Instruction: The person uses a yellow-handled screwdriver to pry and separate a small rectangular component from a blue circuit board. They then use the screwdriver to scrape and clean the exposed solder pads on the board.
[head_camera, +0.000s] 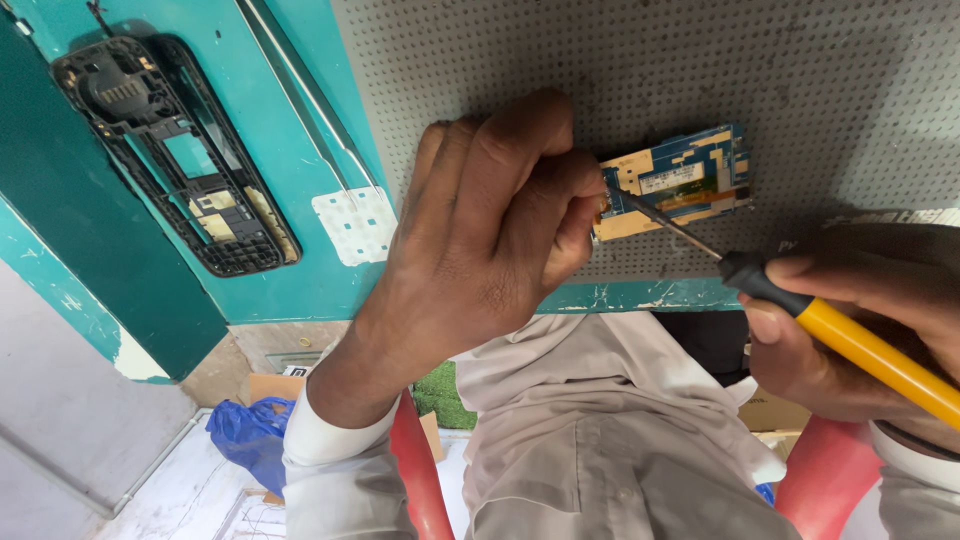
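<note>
Circuit board (676, 180) — small, blue with tan patches and a pale label strip — lies flat on the grey perforated mat (800, 80), pinned at its near edge under the fingertips of the left hand (480, 230). Fingers curled and pressed together there, thumb and forefinger pinching down on the board's corner; exact contact hidden behind the knuckles. Just beside that pinch, touches the board with the thin metal shaft of a screwdriver (800, 310), tip landing right where fingers meet board. Black collar and yellow handle run away from the pinch into the right hand (860, 320), wrapped closed around the handle, thumb laid along the black collar. Well apart from the left hand, past the wrist side, rests a black phone frame (170, 155) — hollow, ribbed at one end — on the teal bench surface (290, 120). Between frame and left hand, a white keypad sheet (355, 225) near the mat's edge. Below both wrists, white cuffs, a beige shirt and a blue plastic bag (245, 435) on the floor.
</note>
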